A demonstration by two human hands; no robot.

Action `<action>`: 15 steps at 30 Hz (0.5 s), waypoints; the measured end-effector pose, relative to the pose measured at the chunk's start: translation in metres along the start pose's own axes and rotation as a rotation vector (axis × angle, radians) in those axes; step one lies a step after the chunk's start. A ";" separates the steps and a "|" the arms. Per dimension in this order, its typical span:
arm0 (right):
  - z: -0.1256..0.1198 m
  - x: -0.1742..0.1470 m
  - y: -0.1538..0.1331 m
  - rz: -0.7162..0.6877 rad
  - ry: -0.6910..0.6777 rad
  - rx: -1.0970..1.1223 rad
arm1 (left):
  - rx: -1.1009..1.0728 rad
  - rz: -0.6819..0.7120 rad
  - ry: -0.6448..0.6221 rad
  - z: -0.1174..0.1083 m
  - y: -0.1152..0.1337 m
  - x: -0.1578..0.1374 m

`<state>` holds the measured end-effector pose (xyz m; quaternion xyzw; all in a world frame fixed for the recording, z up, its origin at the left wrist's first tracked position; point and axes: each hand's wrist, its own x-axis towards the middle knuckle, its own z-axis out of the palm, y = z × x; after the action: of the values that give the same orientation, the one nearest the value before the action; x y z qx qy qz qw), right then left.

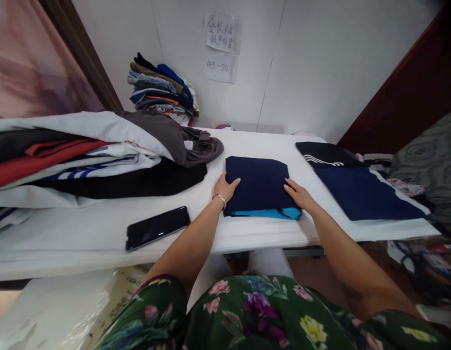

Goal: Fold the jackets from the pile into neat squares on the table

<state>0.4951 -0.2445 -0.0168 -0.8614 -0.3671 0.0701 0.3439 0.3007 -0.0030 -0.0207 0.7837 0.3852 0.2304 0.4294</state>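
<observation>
A navy garment (256, 182), folded into a neat rectangle, lies on the white-covered table in front of me. Bright blue cloth (269, 213) shows along its near edge. My left hand (226, 188) grips the left side, thumb on top and the other fingers along the edge, partly hidden. On the right side, my right hand (298, 194) holds the edge with its fingertips on the cloth. A bracelet (220, 198) circles my left wrist. To the left of my left forearm lies a dark phone (158, 228).
Loose clothes (101, 160) are heaped on the table's left. Behind them rises a stack of folded clothes (162, 90) by the wall. At right lie a folded navy piece (369, 193) and a black striped one (327, 154). Handwritten paper signs (221, 36) hang on the wall.
</observation>
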 end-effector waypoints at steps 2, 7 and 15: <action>0.003 -0.010 -0.002 -0.092 0.058 -0.070 | -0.007 0.004 0.002 0.000 -0.001 0.000; 0.017 -0.031 -0.007 -0.267 -0.021 -0.106 | -0.011 0.011 -0.003 0.001 -0.002 0.000; 0.020 -0.052 -0.001 -0.207 0.002 -0.059 | -0.004 0.010 -0.013 -0.001 -0.001 0.001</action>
<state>0.4492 -0.2687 -0.0381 -0.8286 -0.4557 0.0223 0.3244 0.3005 -0.0019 -0.0208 0.7862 0.3780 0.2284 0.4322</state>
